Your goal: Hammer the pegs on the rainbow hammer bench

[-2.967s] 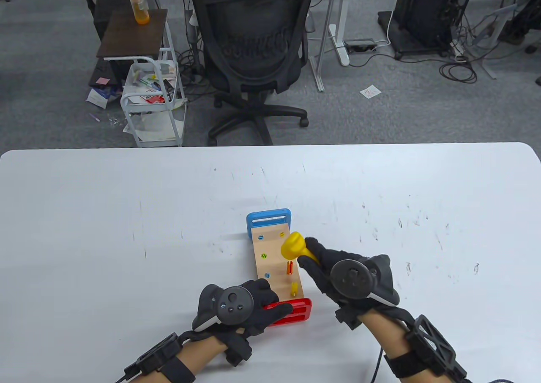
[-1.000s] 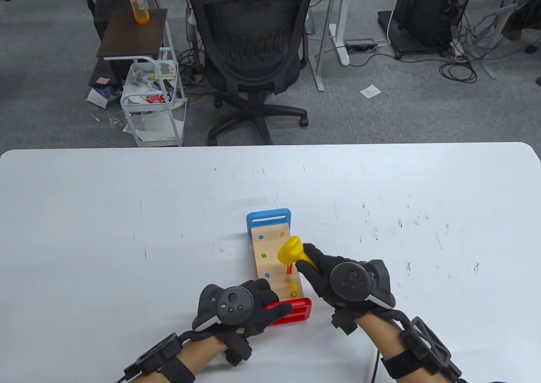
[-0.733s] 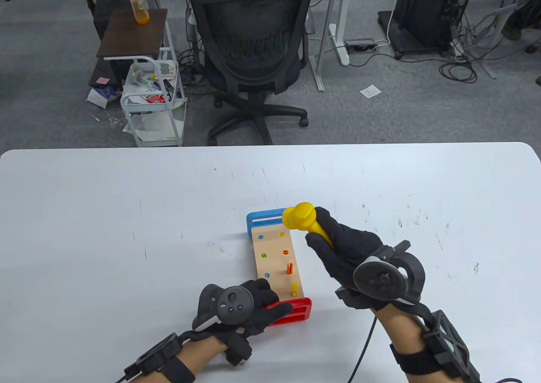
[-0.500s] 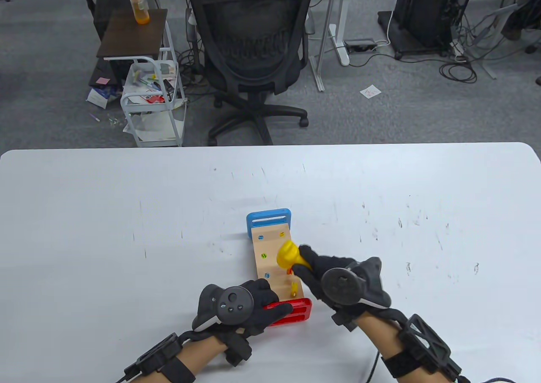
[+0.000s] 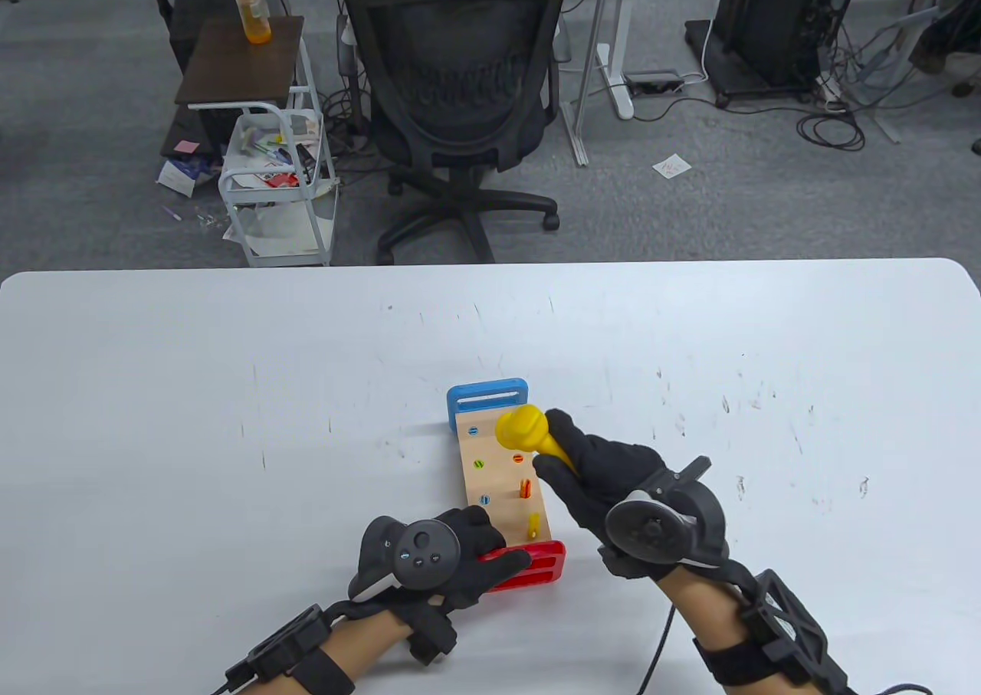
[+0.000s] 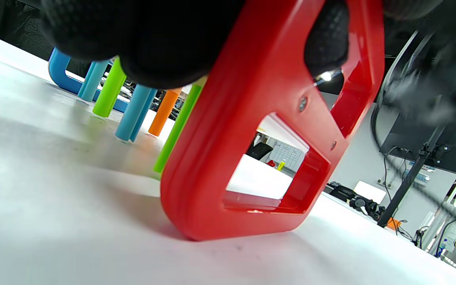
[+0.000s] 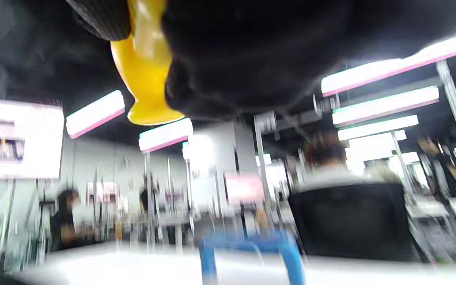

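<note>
The hammer bench [image 5: 498, 480] has a wooden top, a blue far end [image 5: 487, 398] and a red near end [image 5: 536, 565]. An orange peg [image 5: 525, 487] and a yellow peg [image 5: 533, 525] stand up from the top; other pegs sit flush. My left hand [image 5: 467, 553] grips the red end [image 6: 259, 130]; peg shafts [image 6: 137, 111] reach down to the table below the top. My right hand [image 5: 586, 465] grips the yellow hammer [image 5: 529, 434] by its handle [image 7: 145, 67], the head raised above the bench's far half.
The white table [image 5: 230, 419] is scuffed. A black office chair [image 5: 460, 97] stands behind the table. A white trolley [image 5: 276, 181] and a side table with an orange bottle [image 5: 249, 1] stand at the back left.
My right hand swung the hammer down onto the orange peg half a second ago and has now lifted it up and away. The left hand has not moved.
</note>
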The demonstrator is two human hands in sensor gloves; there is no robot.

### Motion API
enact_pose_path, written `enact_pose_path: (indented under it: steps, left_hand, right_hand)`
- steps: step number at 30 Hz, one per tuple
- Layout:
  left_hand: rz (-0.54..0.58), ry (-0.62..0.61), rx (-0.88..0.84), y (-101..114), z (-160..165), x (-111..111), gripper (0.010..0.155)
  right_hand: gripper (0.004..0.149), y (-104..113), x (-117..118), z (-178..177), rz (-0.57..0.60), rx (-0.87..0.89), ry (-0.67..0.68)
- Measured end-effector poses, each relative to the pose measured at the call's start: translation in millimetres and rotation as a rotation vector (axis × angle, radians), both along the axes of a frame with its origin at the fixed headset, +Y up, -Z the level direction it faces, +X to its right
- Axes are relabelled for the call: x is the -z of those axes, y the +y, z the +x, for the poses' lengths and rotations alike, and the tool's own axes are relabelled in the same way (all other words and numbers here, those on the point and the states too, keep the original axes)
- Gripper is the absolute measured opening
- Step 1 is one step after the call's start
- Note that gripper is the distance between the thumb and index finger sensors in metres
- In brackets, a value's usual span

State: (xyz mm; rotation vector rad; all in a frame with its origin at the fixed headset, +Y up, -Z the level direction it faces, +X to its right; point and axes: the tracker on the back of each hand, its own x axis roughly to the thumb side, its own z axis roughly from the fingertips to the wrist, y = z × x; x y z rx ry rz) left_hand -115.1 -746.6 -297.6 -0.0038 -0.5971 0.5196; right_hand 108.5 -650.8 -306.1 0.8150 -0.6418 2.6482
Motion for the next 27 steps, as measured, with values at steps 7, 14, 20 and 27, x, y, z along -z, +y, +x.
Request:
enact_pose_path:
  steps: [7,14,20,27]
  left_hand:
    - [0.000,0.003,-0.001,0.0,-0.2,0.1,0.061]
    - [0.001,0.001,0.001,0.0,-0.5,0.2,0.061]
    - [-0.001,0.002,0.000,0.0,-0.6,0.1,0.061]
    - [-0.004,0.002,-0.002,-0.3,-0.5,0.0,0.061]
  right_hand:
    - [0.060,3.0,-1.8,1.0,0.005,-0.011,-0.026]
    - [0.061,55.0,-19.6,11.6,0.148,0.111,-0.019]
    - [0.060,-44.8,11.0,0.6,-0.179,-0.162,-0.017]
    - [0.060,10.0,5.1,15.1,0.001,0.051,-0.018]
